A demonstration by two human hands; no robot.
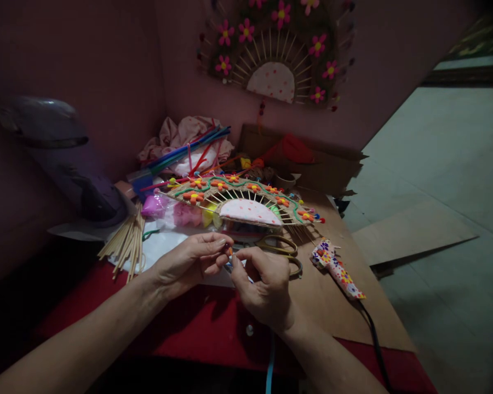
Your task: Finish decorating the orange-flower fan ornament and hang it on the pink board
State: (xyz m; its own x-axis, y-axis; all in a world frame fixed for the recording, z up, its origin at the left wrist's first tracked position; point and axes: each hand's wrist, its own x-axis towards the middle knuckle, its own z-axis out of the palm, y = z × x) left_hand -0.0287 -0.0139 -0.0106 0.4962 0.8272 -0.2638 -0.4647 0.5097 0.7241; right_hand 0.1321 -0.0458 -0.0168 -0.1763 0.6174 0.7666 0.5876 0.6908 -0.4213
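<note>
- From where I stand, the left hand (197,257) has its thumb and forefinger drawn narrow, pinching a small orange-and-dark piece (230,251); its other fingers bend loosely below.
- The right hand (265,282) meets it there, thumb and forefinger closed at the piece's near end, remaining fingers curled toward the palm. I can't tell the piece's full shape, since the fingertips cover most of it.
- That piece is held just in front of a flower-trimmed fan (250,211), near the scissors (299,267).
- Past the right hand, a floral-patterned glue gun (340,272) lies on brown cardboard (312,306).
- Beyond the left forearm, thin wooden sticks (128,241) lie spread near the edge of the red tabletop (156,334).
</note>
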